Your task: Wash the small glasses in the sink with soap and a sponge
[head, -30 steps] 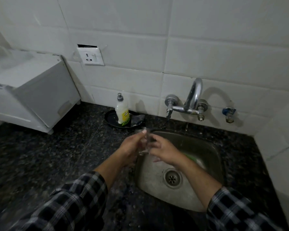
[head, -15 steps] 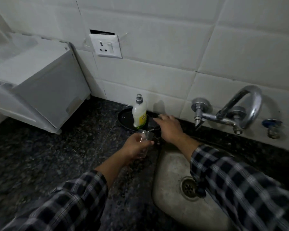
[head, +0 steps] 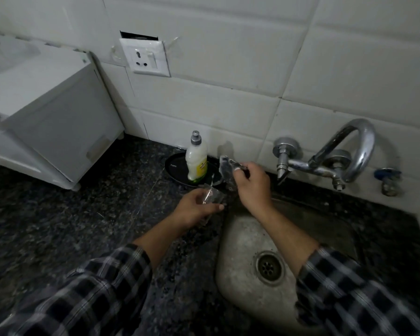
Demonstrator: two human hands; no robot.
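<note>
Our left hand [head: 194, 209] gripped a small glass [head: 212, 198], fingers curled round it, just over the tabletop [head: 83, 226] at the sink's left rim rather than above the basin. Our right hand [head: 251, 187] pinched the sponge [head: 226, 172] by one edge, lifted beside the soap bottle [head: 197, 161]; the two hands were near but apart.

We judged the main risk to be the glass. It was clear and smooth, and soap would make it slick. A slip there meant hard speckled stone beneath, so it could chip or break. The sponge hung limp from a fingertip pinch and could drop onto the black dish [head: 174, 167] or knock the tall, narrow bottle.

The sponge looked dark, thin and floppy, greyed with what may have been lather. The bottle was pale plastic with a grey nozzle and a yellow label. The sink [head: 240, 238] was dull, stained steel with rounded corners and a round perforated drain [head: 269, 265]. The tap [head: 349, 151] was bright curved chrome, and we saw no water running.
</note>
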